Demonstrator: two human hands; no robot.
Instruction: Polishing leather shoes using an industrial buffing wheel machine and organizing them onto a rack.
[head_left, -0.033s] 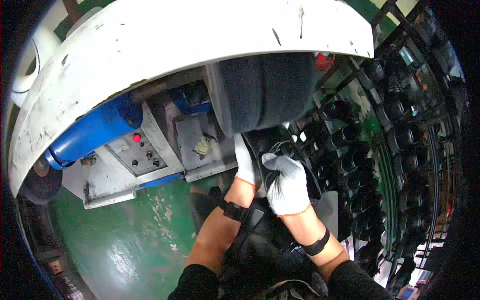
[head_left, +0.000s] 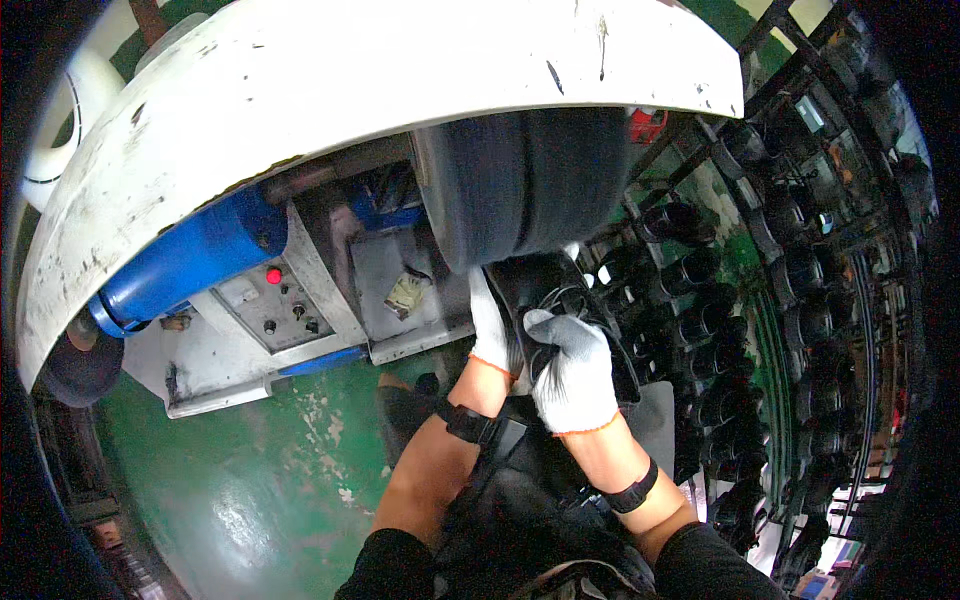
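We clench both gloved hands on a black shoe, and that grip is where everything here begins. Our right hand wraps over the shoe from above, fingers curled into its laces and upper, while our left hand cups the near side from below. Held between both palms, the shoe sits just under the wide dark wheel of the machine, its toe end right at the wheel's lower face; whether they actually touch we cannot tell. We judge the two-handed hold serves to steady the shoe against the wheel's pull, since the wheel's surface looks smeared as if turning.

Above the wheel arches a scuffed white guard, which seems placed to shield us from the spinning face. To the left lies the blue motor housing, and below it a grey control panel with a red button, within easy reach of our left side. A smaller dark wheel sits at the far left end of the machine.

To our right stands a metal rack, its tiers filled with many more black shoes set in rows. The green floor spreads beneath us.
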